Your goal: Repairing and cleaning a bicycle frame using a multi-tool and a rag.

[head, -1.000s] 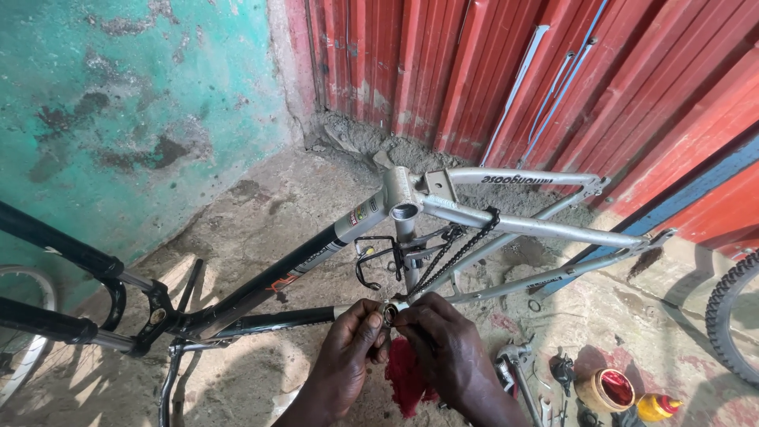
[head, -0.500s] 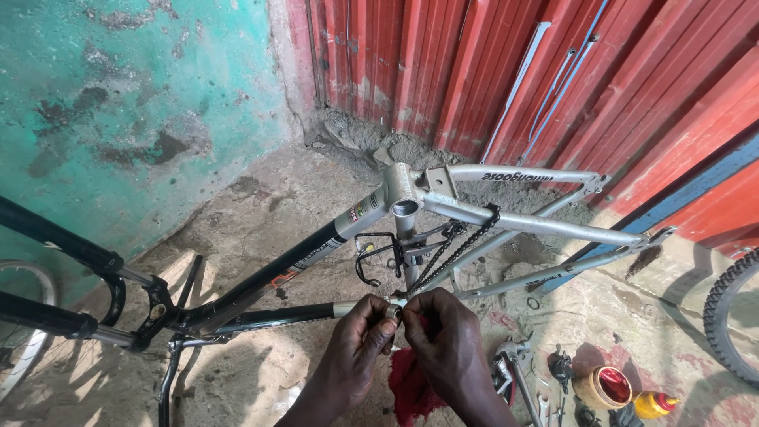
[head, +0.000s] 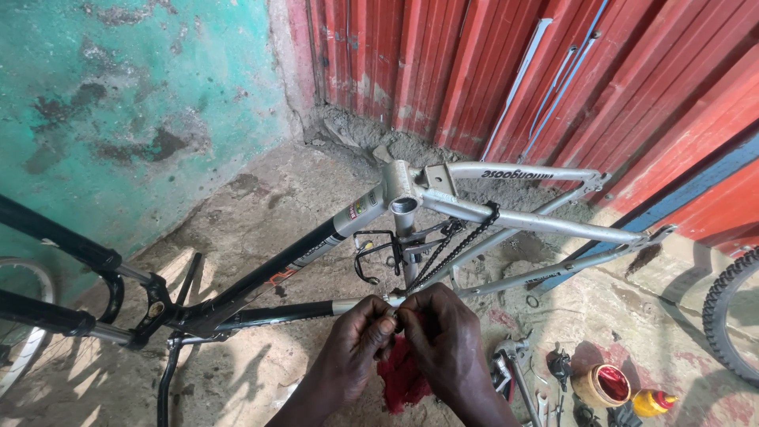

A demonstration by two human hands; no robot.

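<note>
— While both hands meet over the upturned bicycle frame (head: 474, 213), what are they gripping?
— The left hand (head: 356, 336) and right hand (head: 443, 336) pinch something small at the bottom bracket (head: 395, 300); I cannot tell what. A red rag (head: 402, 375) hangs below.
— Which way does the frame run?
— Its long axis runs left to right, just beyond the fingertips; both hands are equally near.

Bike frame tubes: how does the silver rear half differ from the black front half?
The silver rear tubes carry a draped chain; the black front tubes carry none. The silver half lies toward the red metal wall, the black half toward the green wall. Both belong to one frame, which both hands work at.
</note>
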